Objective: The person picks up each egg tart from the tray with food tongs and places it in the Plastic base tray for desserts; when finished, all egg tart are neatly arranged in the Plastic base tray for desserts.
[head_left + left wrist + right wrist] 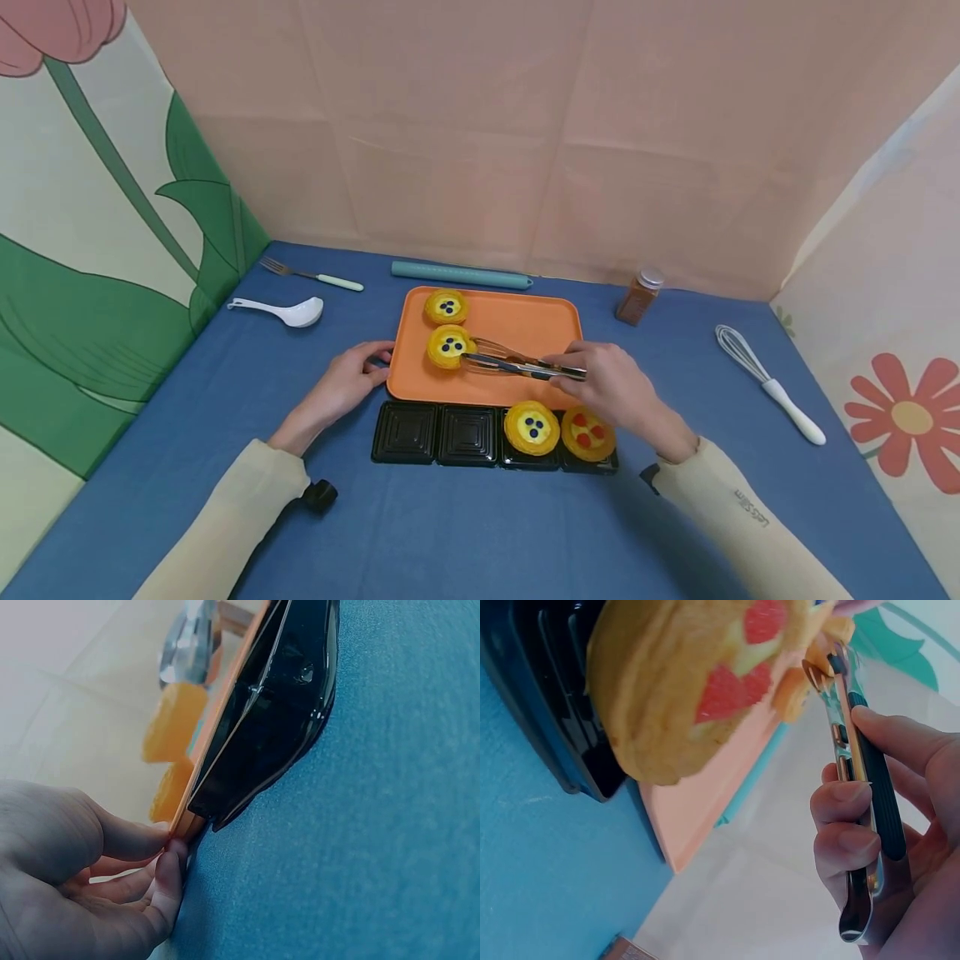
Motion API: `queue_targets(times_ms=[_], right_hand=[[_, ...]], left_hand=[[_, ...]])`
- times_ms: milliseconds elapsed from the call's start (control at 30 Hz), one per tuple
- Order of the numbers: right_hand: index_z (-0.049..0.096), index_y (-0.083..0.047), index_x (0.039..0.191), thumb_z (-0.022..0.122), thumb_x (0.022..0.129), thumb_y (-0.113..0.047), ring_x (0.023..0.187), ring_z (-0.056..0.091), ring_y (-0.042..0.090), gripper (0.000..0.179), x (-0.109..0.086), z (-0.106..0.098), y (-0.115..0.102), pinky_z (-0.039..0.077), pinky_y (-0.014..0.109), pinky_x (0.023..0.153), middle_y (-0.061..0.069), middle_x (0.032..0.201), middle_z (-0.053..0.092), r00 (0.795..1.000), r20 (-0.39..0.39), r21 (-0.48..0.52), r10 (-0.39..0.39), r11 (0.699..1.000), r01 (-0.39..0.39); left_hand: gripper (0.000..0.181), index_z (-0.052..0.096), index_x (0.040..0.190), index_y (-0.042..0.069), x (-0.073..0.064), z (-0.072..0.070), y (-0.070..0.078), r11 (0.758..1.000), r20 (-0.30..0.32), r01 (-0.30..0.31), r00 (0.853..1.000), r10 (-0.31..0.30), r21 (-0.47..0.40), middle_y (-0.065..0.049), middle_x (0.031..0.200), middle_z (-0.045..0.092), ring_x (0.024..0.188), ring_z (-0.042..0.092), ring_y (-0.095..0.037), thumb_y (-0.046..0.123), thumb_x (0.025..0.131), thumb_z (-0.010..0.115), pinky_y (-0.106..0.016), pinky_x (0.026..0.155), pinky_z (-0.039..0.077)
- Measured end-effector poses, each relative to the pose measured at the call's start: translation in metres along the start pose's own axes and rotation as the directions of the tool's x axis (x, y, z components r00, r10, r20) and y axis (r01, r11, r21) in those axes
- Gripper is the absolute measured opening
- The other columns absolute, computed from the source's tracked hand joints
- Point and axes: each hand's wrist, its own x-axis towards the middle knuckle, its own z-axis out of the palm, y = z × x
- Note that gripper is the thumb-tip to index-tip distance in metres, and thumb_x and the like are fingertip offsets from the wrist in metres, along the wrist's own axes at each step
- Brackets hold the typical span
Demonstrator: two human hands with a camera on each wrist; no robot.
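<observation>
We note the right hand (611, 387) clenched round the handles of metal tongs (517, 364); the right wrist view shows fingers (847, 825) curled over the dark handle, squeezing it. The tong tips sit at the near blueberry tart (450, 346) on the orange tray (525, 325), apparently closing on its right side (we cannot tell whether the tart is lifted or resting). A second blueberry tart (446, 307) lies just behind it on the same tray.

The left hand (345, 387) rests on the blue surface (465, 533), fingertips (169, 862) pressed to the tray's left edge, fingers only slightly bent, holding nothing; we judge it steadies the tray against the tongs' pull.

The black compartment tray (431, 433) touches the orange tray's near edge. Its two right cells hold a blueberry tart (532, 427) and a strawberry tart (587, 433); the two left cells hold nothing.

Writing: small print on the right sleeve (750, 508), too blurred to read with confidence. The spice jar (639, 296) label is illegible.
</observation>
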Motion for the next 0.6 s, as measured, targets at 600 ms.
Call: queue_targets(times_ms=[600], right_hand=[[0.077,-0.015,0.121,0.082,0.086,-0.013,0.066,0.051,0.001,0.036,-0.050,-0.023,-0.019,0.044,0.022,0.053,-0.002,0.098,0.068,0.999,0.027,0.048,-0.041,0.998,0.040]], left_hand=[[0.046,0.048,0.147,-0.002,0.002,0.000,-0.003,1.000,0.002,-0.005,1.000,0.005,0.018,-0.019,0.127,0.056,0.098,0.059,-0.028,0.005,0.103,0.057,-0.041,0.086,0.049]])
